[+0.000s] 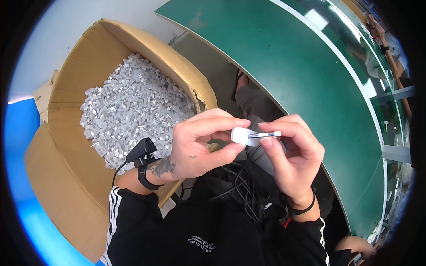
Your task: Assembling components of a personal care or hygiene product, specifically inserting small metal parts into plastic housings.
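Observation:
In front of my chest, my left hand [198, 141] pinches a small white plastic cap-like piece [240, 135] between thumb and forefinger. My right hand [298, 153] holds a short thin stick [267, 134] with white and dark bands, gripped by its thumb and forefinger. The stick points sideways, and its left end meets the white piece; whether it goes inside cannot be made out. Both hands are above my lap, between the cardboard box and the green table.
At left stands a large open cardboard box [66, 146] holding a heap of small whitish plastic pieces [137, 106]. A green tabletop [284, 53] curves along the right, with a white rail [341, 57]. Other people's arms [392, 66] show at the far right. Black cables [242, 186] hang at my waist.

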{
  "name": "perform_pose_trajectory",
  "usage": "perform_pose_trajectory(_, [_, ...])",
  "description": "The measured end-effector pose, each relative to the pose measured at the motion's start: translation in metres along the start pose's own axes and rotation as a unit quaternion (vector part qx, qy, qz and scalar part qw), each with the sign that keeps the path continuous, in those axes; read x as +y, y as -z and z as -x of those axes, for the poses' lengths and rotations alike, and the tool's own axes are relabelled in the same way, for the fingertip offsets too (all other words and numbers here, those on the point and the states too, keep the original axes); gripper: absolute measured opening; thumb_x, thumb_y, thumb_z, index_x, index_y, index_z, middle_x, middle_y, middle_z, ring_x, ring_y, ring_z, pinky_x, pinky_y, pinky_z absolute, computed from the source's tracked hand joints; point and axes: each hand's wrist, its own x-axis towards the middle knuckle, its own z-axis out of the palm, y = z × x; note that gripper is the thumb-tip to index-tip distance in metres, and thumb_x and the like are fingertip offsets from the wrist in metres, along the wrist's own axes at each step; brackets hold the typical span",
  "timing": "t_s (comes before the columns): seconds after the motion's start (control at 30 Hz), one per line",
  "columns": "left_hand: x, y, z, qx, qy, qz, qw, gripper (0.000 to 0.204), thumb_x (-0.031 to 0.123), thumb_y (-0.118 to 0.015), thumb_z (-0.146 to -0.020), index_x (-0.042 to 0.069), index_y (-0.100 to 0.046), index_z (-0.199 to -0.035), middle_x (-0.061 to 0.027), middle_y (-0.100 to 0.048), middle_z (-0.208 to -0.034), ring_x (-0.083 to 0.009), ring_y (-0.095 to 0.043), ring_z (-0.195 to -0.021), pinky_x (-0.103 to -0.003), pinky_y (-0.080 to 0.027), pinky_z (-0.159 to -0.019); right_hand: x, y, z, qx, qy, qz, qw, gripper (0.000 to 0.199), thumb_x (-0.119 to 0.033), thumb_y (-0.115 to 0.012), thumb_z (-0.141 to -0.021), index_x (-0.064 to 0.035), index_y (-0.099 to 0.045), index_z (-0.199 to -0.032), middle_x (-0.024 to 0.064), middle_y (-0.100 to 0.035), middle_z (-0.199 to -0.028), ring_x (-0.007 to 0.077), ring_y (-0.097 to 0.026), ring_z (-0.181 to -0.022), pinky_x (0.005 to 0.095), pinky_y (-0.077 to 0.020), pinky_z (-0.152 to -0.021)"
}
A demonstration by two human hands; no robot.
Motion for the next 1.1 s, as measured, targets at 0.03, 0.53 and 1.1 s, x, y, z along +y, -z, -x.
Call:
perform_pose_trajectory(0.03, [0.001,0.002,-0.001,0.003,0.002,0.003,1.0,0.037,-0.013,-0.064,-0.074,-0.011,-0.06,-0.111,-0.0154,-0.059,-0.104,-0.0209,-0.062,-0.095,-0.03,-0.054,-0.083,-0.002,0.001,-0.001,0.005,-0.022,-0.012,1.0,0.014,0.003,-0.073,-0.075,0.0021,-0.068,-0.088,0.0063,-0.061,-0.075,0.0092,-0.055,-0.064,0.0212,-0.0433,-0.056])
perform_pose_trajectory(0.53, [-0.001,-0.004,-0.004,-0.097,0.029,-0.007,0.995,0.034,-0.008,-0.068,-0.075,-0.006,-0.063,-0.109,-0.0102,-0.058,-0.101,-0.0151,-0.061,-0.091,-0.027,-0.052,-0.078,0.004,0.016,0.012,-0.047,-0.17,-0.125,0.976,0.014,0.003,-0.073,-0.076,0.0033,-0.065,-0.088,0.006,-0.062,-0.081,0.0067,-0.056,-0.065,0.0199,-0.0449,-0.058])
perform_pose_trajectory(1.1, [0.01,-0.024,-0.02,-0.125,0.243,0.224,0.935,0.041,-0.002,-0.061,-0.087,-0.005,-0.049,-0.125,-0.0121,-0.065,-0.095,-0.0156,-0.067,-0.083,-0.025,-0.057,-0.071,0.017,0.046,0.03,-0.032,0.09,0.098,0.991,0.02,0.007,-0.069,-0.066,0.0021,-0.069,-0.085,0.0123,-0.063,-0.08,0.0186,-0.06,-0.065,0.0267,-0.0474,-0.056])
